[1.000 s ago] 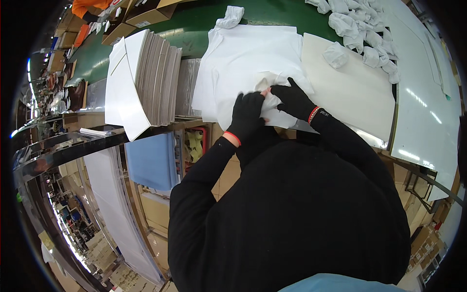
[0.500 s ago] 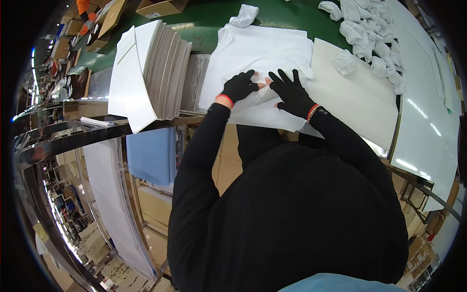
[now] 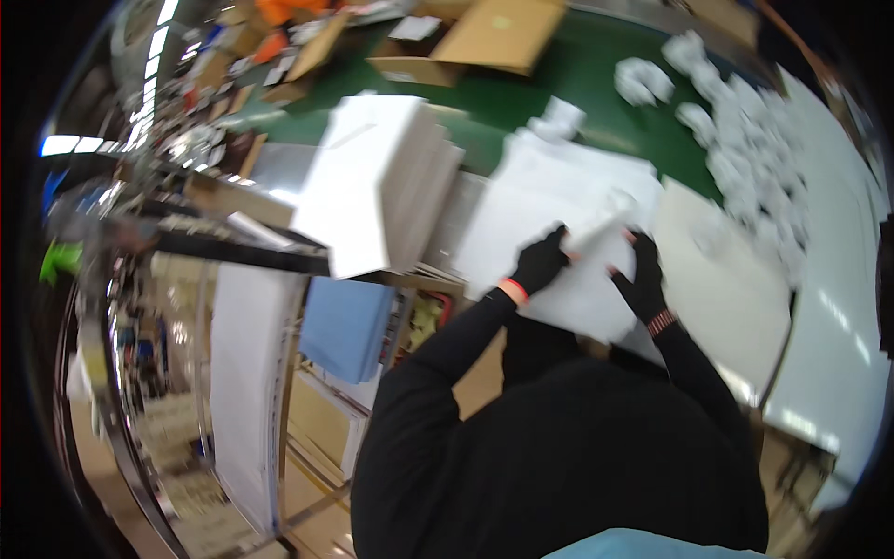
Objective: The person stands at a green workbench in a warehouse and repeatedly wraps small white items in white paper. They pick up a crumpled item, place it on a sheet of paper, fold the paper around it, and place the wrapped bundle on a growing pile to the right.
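Note:
Both my hands wear black gloves with bare fingertips. In front of me lies a stack of thin white paper sheets [image 3: 507, 210]. A rolled or folded white paper [image 3: 596, 233] lies slantwise on it, blurred by motion. My left hand [image 3: 542, 263] closes its fingertips at the near left end of that roll. Beside its far right end is my right hand [image 3: 643, 279], thumb and fingers apart over the sheets. Whatever the roll may contain is hidden. A crumpled white paper piece [image 3: 559, 119] sits at the stack's far edge.
On my left stands a tall stack of white boards [image 3: 358, 177]. Many crumpled white paper wads [image 3: 750, 140] cover the far right of the green table [image 3: 596, 42]. A cream board [image 3: 726, 279] lies right of the sheets. Open cardboard boxes [image 3: 498, 35] stand at the back.
The view has swung, so the scene sits lower and further right. My hands, earlier spread close together on the paper, are now further apart at the ends of a raised roll.

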Tool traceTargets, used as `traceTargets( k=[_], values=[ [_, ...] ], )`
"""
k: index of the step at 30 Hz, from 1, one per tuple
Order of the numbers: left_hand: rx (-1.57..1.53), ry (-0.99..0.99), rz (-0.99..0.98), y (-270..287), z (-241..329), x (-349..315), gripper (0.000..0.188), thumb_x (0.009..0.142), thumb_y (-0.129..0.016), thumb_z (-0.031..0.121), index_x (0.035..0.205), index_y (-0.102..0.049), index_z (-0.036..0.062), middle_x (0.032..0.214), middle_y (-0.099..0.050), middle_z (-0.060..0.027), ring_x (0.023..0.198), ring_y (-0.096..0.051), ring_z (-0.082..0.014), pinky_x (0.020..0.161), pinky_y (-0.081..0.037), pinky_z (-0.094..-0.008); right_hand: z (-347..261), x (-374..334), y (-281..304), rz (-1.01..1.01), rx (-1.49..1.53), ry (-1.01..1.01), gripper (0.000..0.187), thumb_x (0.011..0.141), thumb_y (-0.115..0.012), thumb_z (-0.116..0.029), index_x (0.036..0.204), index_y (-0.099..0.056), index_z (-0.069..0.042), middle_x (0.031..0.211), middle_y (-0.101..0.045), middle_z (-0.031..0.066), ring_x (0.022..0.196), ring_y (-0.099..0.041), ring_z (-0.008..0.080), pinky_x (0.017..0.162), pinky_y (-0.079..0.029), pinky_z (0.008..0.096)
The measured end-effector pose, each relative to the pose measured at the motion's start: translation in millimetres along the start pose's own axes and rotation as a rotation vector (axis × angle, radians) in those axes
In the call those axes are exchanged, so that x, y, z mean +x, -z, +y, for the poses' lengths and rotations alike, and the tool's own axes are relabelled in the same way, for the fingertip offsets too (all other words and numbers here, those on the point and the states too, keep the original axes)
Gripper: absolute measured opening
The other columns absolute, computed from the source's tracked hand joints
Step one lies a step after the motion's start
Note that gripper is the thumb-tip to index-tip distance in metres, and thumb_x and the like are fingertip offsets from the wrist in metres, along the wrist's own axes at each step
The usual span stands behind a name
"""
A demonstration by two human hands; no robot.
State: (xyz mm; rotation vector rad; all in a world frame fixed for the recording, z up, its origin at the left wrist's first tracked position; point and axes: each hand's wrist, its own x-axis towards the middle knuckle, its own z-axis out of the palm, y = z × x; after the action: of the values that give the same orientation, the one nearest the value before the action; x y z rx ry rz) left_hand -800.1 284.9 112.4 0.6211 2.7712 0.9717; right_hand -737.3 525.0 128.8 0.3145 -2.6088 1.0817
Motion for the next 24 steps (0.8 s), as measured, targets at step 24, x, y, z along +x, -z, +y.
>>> traceTargets(
  k=[24],
  values=[
    [-1.13,-0.25,0.233,89.1,120.1,-48.9,0.093,0.077,-0.078,0.015,0.15,-0.021,0.0129,0.137,-0.046,-0.0108,0.12,-0.047,-0.0188,0.102,-0.038,-0.0359,-100.6,-4.5,64.8,-0.534,0.329,-0.422,0.057,0.064,-0.083,-0.019,0.113,-0.061,0.0,0.098,-0.07,0.0129,0.089,-0.068,0.0248,0.079,-0.053,0.0362]
  ],
)
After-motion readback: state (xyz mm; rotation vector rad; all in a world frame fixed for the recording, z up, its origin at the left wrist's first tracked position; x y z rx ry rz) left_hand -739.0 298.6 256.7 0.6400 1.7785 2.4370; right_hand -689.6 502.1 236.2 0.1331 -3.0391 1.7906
